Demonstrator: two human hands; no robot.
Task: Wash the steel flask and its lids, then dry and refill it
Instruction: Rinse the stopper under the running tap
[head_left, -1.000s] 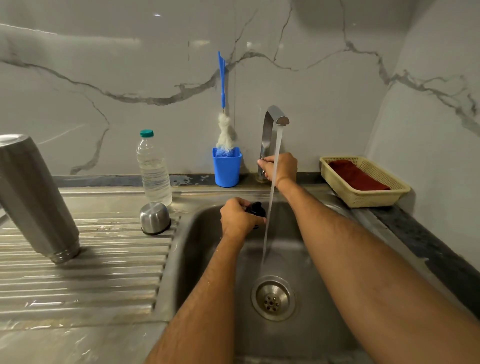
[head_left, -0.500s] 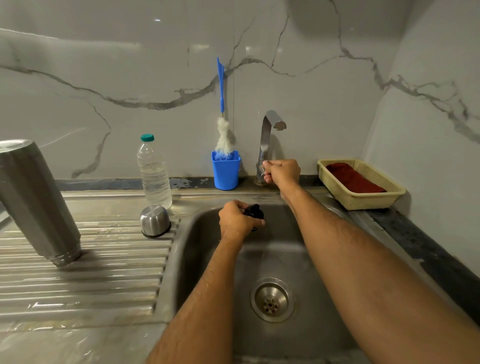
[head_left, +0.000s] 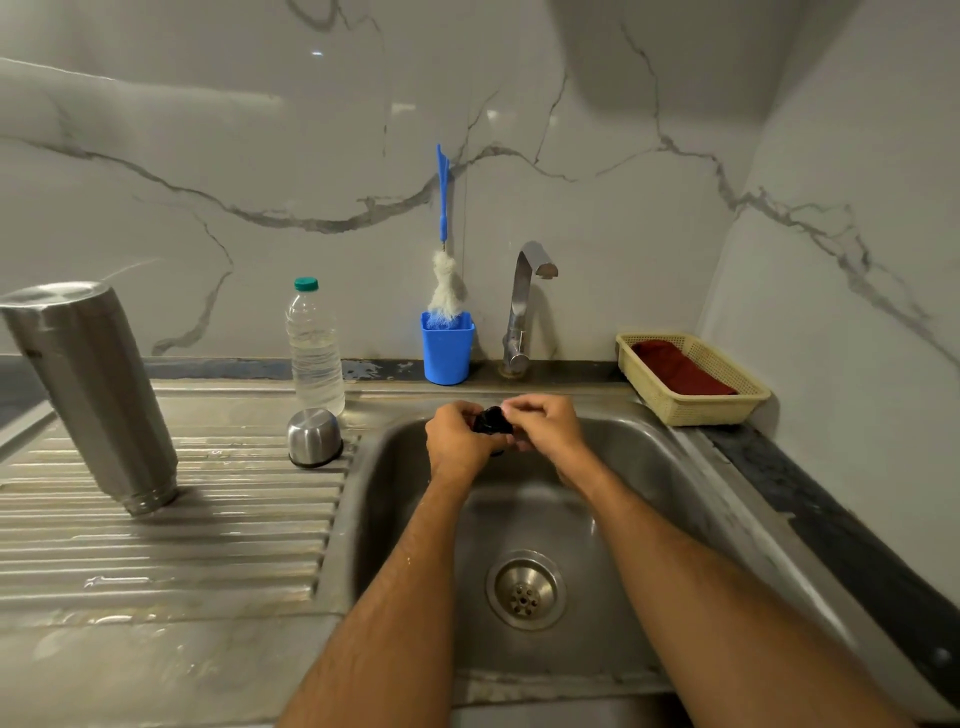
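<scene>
Black inner lid (head_left: 492, 421) was held over the sink (head_left: 649, 457), between both hands. Left hand (head_left: 457, 441) fingers curled around its left side; right hand (head_left: 545, 423) fingertips pinched its right edge.

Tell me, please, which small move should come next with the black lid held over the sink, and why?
Probably set the small black inner lid on the ribbed steel drainboard beside the round steel cap. Both hands, left hand and right hand, hold it over the steel sink, no water runs from the steel tap, and the inverted steel flask already drains there.
</scene>
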